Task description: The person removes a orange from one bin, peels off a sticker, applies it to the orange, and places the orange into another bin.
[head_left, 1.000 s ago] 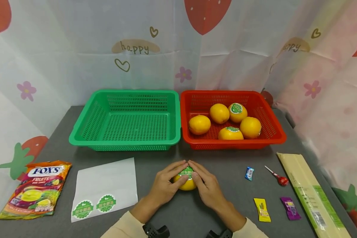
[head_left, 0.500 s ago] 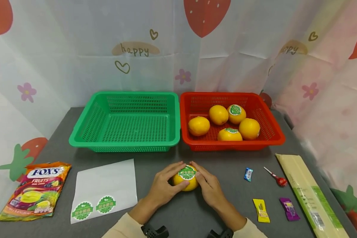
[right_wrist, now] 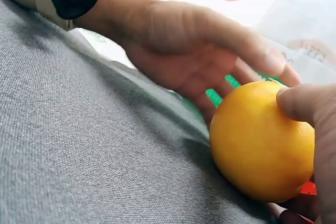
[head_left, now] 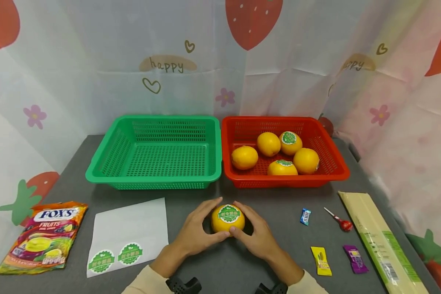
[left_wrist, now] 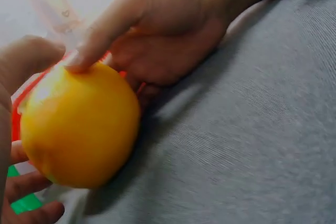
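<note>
An orange (head_left: 228, 219) bearing a round green-and-white sticker sits on the grey table between the two hands. My left hand (head_left: 197, 230) curves loosely around its left side, with a gap at the palm. On the other side my right hand (head_left: 256, 232) curves about it, and its thumb (right_wrist: 299, 103) rests on the orange's skin. In front of the fruit the two thumb tips come close together. The left wrist view shows the left thumb (left_wrist: 31, 56) just off the orange. Left of the hands lies a white sheet (head_left: 132, 220) with two similar stickers on it.
A green basket (head_left: 154, 179) stands behind; beside it a red basket (head_left: 286, 179) holds several oranges, some stickered. At far left lies a candy bag (head_left: 42, 239). Small wrapped candies (head_left: 321, 260), a lollipop (head_left: 344, 225) and a long beige packet (head_left: 382, 241) lie at right.
The fingers have drawn back off the orange's top, baring the whole sticker. Both thumbs have moved down to its front, and the left hand has loosened around it.
</note>
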Available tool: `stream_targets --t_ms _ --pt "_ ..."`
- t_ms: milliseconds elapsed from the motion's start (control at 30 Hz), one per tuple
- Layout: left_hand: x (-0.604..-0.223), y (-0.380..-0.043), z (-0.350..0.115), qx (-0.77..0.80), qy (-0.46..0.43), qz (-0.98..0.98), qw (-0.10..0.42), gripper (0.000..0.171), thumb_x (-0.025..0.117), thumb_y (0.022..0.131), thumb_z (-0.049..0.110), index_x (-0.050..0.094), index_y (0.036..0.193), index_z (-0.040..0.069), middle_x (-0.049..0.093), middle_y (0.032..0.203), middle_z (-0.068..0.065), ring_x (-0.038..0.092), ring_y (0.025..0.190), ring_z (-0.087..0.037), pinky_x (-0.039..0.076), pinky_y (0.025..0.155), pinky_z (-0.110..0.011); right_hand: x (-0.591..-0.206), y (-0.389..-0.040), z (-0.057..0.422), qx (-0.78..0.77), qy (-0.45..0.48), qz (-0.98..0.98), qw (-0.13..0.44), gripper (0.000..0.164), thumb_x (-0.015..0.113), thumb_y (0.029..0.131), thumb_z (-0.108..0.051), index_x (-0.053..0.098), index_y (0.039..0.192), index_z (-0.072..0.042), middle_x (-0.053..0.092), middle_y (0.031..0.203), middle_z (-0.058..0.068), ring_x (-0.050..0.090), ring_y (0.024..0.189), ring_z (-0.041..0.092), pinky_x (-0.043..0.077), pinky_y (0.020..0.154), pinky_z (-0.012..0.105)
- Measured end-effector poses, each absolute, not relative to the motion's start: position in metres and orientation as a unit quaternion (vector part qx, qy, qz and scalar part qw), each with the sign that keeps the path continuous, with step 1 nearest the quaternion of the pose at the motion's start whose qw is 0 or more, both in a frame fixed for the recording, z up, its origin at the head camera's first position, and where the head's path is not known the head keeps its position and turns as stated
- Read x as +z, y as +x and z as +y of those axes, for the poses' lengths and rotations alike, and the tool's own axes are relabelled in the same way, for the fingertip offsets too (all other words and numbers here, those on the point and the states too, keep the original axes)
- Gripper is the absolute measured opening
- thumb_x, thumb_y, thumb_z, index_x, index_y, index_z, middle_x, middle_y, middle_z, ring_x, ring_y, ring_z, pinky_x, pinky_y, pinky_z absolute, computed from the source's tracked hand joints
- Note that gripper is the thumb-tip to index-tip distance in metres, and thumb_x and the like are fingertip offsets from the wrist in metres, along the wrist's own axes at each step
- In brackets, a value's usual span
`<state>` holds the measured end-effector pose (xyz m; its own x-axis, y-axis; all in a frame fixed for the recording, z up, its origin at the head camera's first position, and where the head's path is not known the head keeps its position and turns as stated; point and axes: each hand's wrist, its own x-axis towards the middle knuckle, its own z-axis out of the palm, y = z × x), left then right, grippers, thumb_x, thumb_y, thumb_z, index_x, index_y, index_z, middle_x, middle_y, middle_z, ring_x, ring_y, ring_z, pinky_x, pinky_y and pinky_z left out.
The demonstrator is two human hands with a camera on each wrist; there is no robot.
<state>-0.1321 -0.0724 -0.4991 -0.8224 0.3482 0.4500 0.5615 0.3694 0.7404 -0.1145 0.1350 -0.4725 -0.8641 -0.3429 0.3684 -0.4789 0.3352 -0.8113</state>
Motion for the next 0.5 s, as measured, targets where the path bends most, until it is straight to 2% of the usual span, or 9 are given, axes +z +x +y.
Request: stream_targets --t_ms 100,233,333,400,500 --pt "-0.495 -0.132 -0.075 -0.487 -0.272 -0.825 0.09 0.077 0.081 0.077 0.038 0.047 0.144 0.019 0.05 0.137 0.002 0.049 0.123 -0.021 0.04 0.099 -0.048 -0.471 -0.114 0.134 0.519 0.251 -0.815 0.062 0.061 0.072 0.085 -0.008 0.047 0.14 0.001 0.05 0.136 0.02 0.048 0.124 0.03 0.034 0.102 0.053" --pt "-0.497 -0.134 -0.074 -0.482 -0.283 -0.826 0.071 0.071 0.08 0.079 0.037 0.052 0.14 0.013 0.051 0.136 0.002 0.048 0.124 -0.018 0.04 0.1 -0.044 -0.465 -0.115 0.137 0.517 0.262 -0.811 0.077 0.059 0.072 0.084 -0.003 0.048 0.138 0.004 0.05 0.135 0.023 0.05 0.12 0.035 0.037 0.098 0.054" --pt "-0.5 -0.134 -0.073 -0.488 -0.286 -0.822 0.069 0.066 0.082 0.078 0.033 0.056 0.135 0.012 0.052 0.135 0.003 0.049 0.123 -0.017 0.04 0.1 -0.041 -0.455 -0.119 0.147 0.516 0.27 -0.8 0.141 0.056 0.072 0.081 0.004 0.051 0.133 0.008 0.053 0.128 0.025 0.055 0.11 0.039 0.045 0.089 0.052" --pt "-0.5 -0.134 -0.072 -0.493 -0.282 -0.82 0.07 0.065 0.083 0.077 0.032 0.057 0.134 0.013 0.053 0.133 0.005 0.049 0.122 -0.016 0.04 0.1 -0.04 -0.448 -0.128 0.162 0.516 0.269 -0.786 0.21 0.054 0.072 0.077 0.009 0.054 0.128 0.01 0.056 0.121 0.025 0.058 0.1 0.038 0.048 0.082 0.044" --pt "-0.499 -0.134 -0.072 -0.497 -0.275 -0.82 0.07 0.066 0.085 0.075 0.03 0.058 0.133 0.014 0.053 0.133 0.006 0.049 0.122 -0.015 0.038 0.101 -0.04 -0.435 -0.149 0.195 0.502 0.246 -0.767 0.315 0.052 0.073 0.074 0.011 0.058 0.124 0.009 0.058 0.113 0.024 0.056 0.094 0.034 0.045 0.078 0.034"
